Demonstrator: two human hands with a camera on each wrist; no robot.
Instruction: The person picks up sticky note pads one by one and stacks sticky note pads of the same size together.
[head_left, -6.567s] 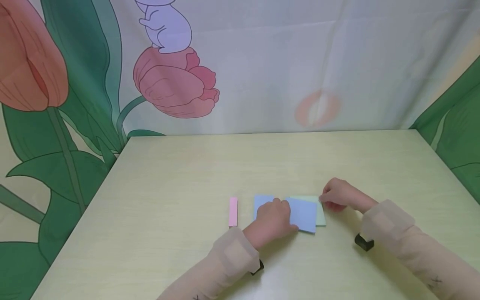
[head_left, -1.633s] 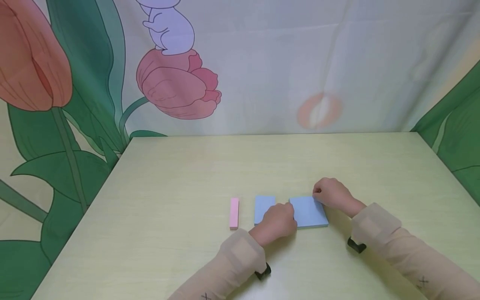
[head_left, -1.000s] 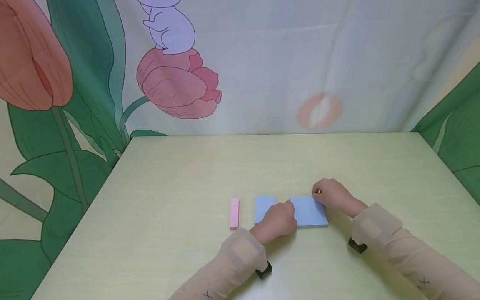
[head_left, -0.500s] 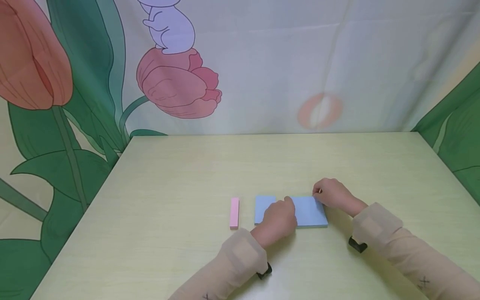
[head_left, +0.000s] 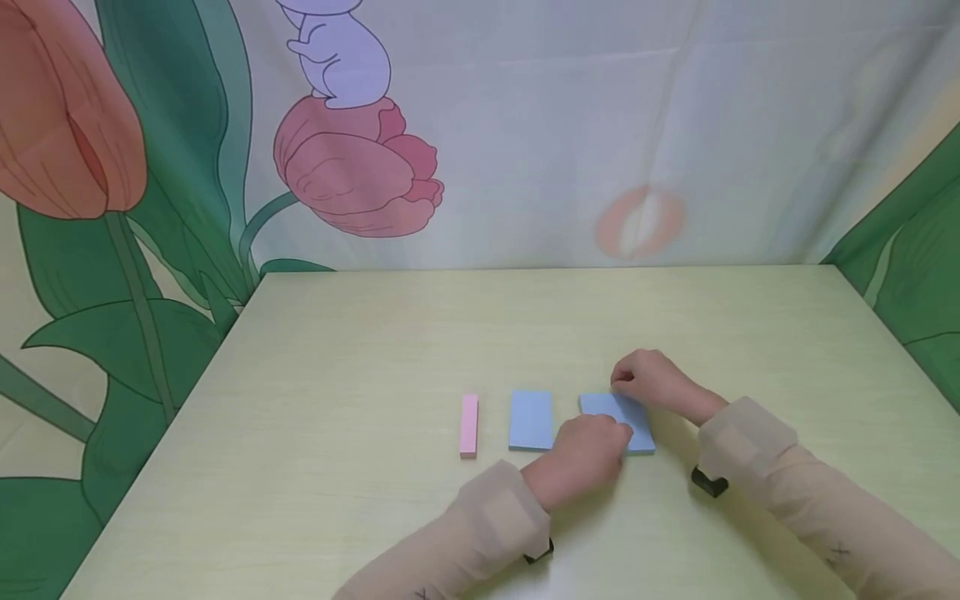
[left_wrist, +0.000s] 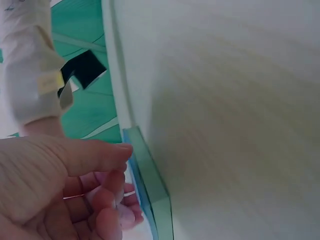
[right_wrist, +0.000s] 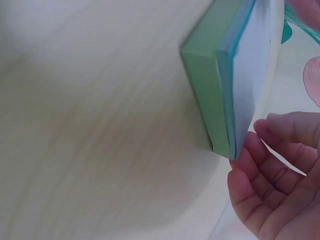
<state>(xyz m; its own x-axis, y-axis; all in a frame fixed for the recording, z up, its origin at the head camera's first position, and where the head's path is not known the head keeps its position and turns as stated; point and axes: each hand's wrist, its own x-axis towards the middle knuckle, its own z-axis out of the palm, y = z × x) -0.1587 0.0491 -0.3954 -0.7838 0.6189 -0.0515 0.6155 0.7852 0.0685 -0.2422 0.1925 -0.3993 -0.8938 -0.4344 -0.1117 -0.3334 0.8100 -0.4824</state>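
A blue sticky-note pad (head_left: 596, 403) lies on top of a thicker green pad (right_wrist: 204, 95), their edges nearly lined up. My left hand (head_left: 585, 458) is over the near part of this stack and hides some of the blue. In the left wrist view its thumb (left_wrist: 102, 155) is at the blue face, the other fingers loosely curled with nothing seen between them. My right hand (head_left: 656, 382) is at the far edge of the stack. Its fingers (right_wrist: 245, 162) touch a corner of the blue pad in the right wrist view, thumb apart from it.
Left of the stack lies another blue pad (head_left: 530, 421), then a narrow pink pad (head_left: 468, 427). All rest on a pale wooden table (head_left: 337, 400). A printed cloth (head_left: 525, 150) with flowers hangs behind the table's far edge.
Earlier the blue pad sat askew on the green one; now it covers it. In the last half second my left hand slid right across the stack; my right hand shifted slightly left.
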